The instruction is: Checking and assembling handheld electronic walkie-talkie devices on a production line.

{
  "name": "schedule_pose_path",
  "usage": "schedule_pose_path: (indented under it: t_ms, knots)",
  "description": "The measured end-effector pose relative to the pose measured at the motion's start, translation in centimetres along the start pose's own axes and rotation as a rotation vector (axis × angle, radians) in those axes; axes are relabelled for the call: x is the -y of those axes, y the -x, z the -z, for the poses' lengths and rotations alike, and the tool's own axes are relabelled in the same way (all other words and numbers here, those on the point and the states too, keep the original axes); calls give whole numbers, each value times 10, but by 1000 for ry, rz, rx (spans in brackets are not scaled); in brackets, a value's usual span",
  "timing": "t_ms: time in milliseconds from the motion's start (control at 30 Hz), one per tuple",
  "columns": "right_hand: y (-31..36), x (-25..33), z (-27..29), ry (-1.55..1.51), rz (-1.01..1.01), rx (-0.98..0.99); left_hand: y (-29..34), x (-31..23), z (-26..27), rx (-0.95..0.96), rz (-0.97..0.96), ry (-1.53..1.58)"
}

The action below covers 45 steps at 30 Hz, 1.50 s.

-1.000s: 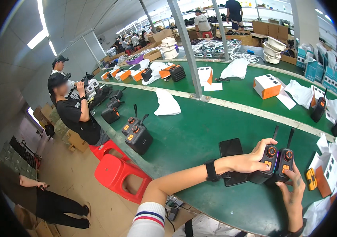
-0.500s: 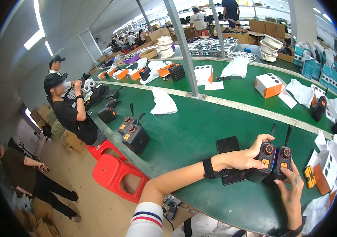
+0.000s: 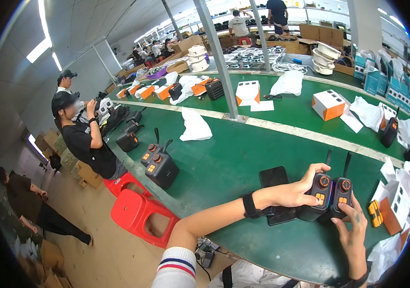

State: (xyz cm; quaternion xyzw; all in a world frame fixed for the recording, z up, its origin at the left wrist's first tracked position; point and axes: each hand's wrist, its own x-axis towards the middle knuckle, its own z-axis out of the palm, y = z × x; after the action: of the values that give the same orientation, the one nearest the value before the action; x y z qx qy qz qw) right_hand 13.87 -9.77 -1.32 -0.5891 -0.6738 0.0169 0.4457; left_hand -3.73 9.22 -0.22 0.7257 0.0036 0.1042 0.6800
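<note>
Two small black portable speakers with orange knobs and buttons stand side by side at the table's near right, their loop straps sticking up. My left hand (image 3: 297, 193) grips the left speaker (image 3: 322, 188), fingers over its far top edge and thumb at its orange buttons. Around the side of the right speaker (image 3: 343, 191) my right hand (image 3: 354, 224) is closed, a fingertip at its buttons. A thin purplish glow shows between the two speakers. Partly under my left wrist lies a dark flat phone-like slab (image 3: 273, 177).
More black speakers (image 3: 162, 170) stand on the green table (image 3: 234, 163) at the left. A white bag (image 3: 195, 126) lies beyond them. Opened orange-white boxes (image 3: 393, 209) and a yellow-black item (image 3: 375, 213) are at my right. A metal post (image 3: 219, 62) rises ahead; red stools (image 3: 135, 213) stand left.
The view has shifted slightly. Both hands keep their places on the two speakers. At the far left, a standing person has turned and stepped, lowering one arm.
</note>
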Motion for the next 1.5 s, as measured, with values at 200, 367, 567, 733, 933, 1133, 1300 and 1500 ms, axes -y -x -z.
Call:
schedule_pose_path:
  t_ms: [200, 367, 567, 733, 933, 1133, 1300, 1500]
  knots:
    - [0, -1, 2, 17, 21, -10, -1, 2, -3, -38, -49, -68]
    - [0, -2, -1, 16, 4, -7, 0, 3, 0, -25, -39, -51]
    - [0, -3, -1, 3, 3, -1, 1, 3, 4, -5, -21, -23]
    - [0, -4, -4, 5, 10, -7, 1, 5, 5, 0, -32, -47]
    - [-2, -2, -3, 2, 10, 0, 3, 3, 4, -9, -14, -23]
    - [4, -2, 2, 45, 17, -25, -1, 4, -2, -20, -69, -104]
    - [-8, 3, 8, 164, 73, 36, -2, 19, 7, -57, -99, -61]
    - [14, -30, 27, 139, 63, 17, -24, 4, -26, -160, 7, 95]
